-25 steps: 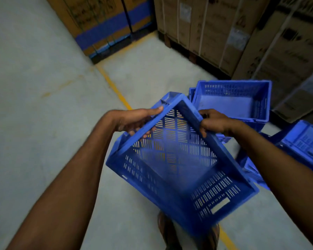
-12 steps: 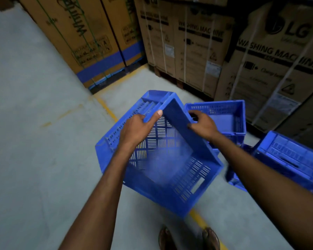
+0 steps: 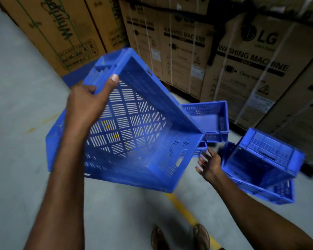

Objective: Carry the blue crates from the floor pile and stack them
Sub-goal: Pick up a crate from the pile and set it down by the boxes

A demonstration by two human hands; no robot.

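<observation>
Left hand (image 3: 87,107) alone grips the carried crate (image 3: 134,123) by its rim, thumb hooked over the edge. Half a second ago the right hand (image 3: 209,166) held the far rim too; it has let go and now hangs loose, fingers spread, just beside the lower corner. Tilted, the crate hangs above the floor (image 3: 16,141), near the pile (image 3: 260,159); likely the hands are regripping for the carry.

held crate (image 3: 134,123) front-left, up off the floor (image 3: 16,141) | upright crate (image 3: 211,120) right behind it | tipped crates (image 3: 257,165) piled off to the right | cartons (image 3: 242,60) along the back
</observation>
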